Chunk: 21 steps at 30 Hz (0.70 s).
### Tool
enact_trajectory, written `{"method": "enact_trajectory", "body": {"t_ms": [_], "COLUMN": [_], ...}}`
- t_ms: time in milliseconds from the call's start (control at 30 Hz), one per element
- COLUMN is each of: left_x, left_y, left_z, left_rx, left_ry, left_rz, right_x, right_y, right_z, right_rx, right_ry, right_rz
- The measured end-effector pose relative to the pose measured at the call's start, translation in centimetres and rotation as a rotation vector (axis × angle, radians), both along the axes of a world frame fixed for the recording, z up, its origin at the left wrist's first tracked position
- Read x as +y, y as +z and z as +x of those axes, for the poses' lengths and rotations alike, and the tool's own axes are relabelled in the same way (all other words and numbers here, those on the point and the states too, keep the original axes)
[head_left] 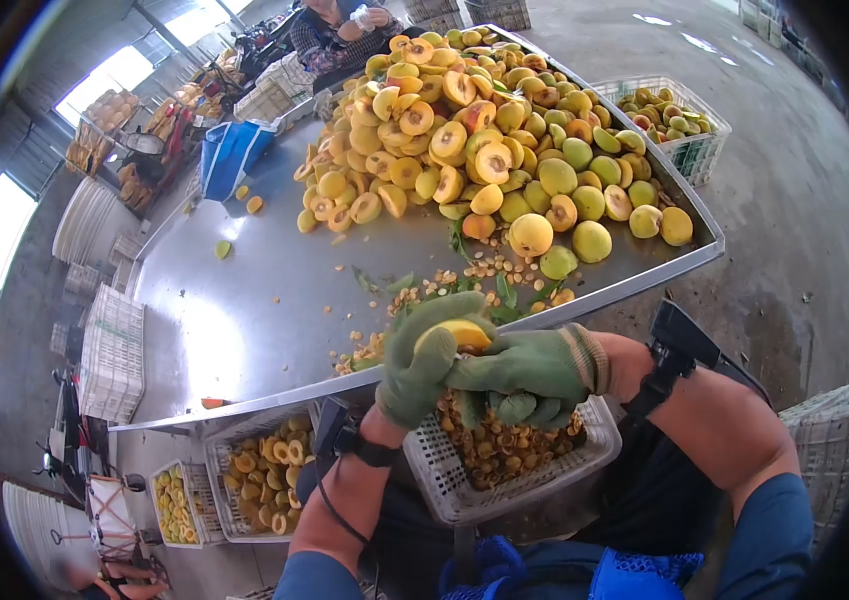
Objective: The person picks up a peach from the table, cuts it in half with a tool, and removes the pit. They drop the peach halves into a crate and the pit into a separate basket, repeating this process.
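Note:
In green work gloves, both hands meet above a white crate at the table's near edge. My left hand (417, 365) is closed around a yellow peach (465, 334), whose cut side seems to face my right hand. My right hand (530, 368) has its fingers curled in against the peach; whatever is inside them is hidden. Below sits the white plastic crate (440, 490), filled with brown peach pits (505, 450). Loose pits and leaves (400, 300) lie on the metal table just beyond my hands.
A large heap of whole and halved peaches (425, 130) covers the far right of the raised-rim metal table (275, 290). Crates of peach halves (270, 470) stand below left, another crate (690, 160) beyond the right rim. A blue bag (233, 160) and another person (340, 40) are across.

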State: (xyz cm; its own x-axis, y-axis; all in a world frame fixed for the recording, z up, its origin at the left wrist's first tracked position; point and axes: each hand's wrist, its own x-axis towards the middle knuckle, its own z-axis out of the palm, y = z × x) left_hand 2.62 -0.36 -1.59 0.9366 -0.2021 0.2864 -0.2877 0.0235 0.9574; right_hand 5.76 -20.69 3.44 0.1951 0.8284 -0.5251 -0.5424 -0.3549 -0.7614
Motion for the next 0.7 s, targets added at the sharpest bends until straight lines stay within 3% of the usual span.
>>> {"method": "enact_trajectory", "body": {"t_ms": [200, 300, 367, 500, 600, 700], "left_x": [-0.3, -0.4, -0.7, -1.4, -1.9, -1.2], "left_y": [0.1, 1.1, 1.1, -0.1, 0.5, 0.3], "left_z": [-1.0, -1.3, -1.7, -3.1, -4.3, -5.5], "left_rx": [0.167, 0.281, 0.243, 0.213, 0.259, 0.402], "left_ry": [-0.014, -0.115, -0.111, 0.036, -0.001, 0.069], "left_rz": [-0.069, -0.215, -0.223, -0.272, -0.394, -0.625], "right_x": [0.3, 0.5, 0.5, 0.7, 0.6, -0.1], "right_y": [-0.1, 0.3, 0.2, -2.0, -3.0, -2.3], "right_z": [-1.2, -1.7, -2.0, -3.1, -3.9, -4.7], "right_rx": [0.207, 0.057, 0.134, 0.251, 0.421, 0.368], "right_ry": [-0.049, -0.082, -0.079, -0.049, -0.029, -0.007], "right_rz": [0.119, 0.106, 0.138, 0.345, 0.422, 0.466]}}
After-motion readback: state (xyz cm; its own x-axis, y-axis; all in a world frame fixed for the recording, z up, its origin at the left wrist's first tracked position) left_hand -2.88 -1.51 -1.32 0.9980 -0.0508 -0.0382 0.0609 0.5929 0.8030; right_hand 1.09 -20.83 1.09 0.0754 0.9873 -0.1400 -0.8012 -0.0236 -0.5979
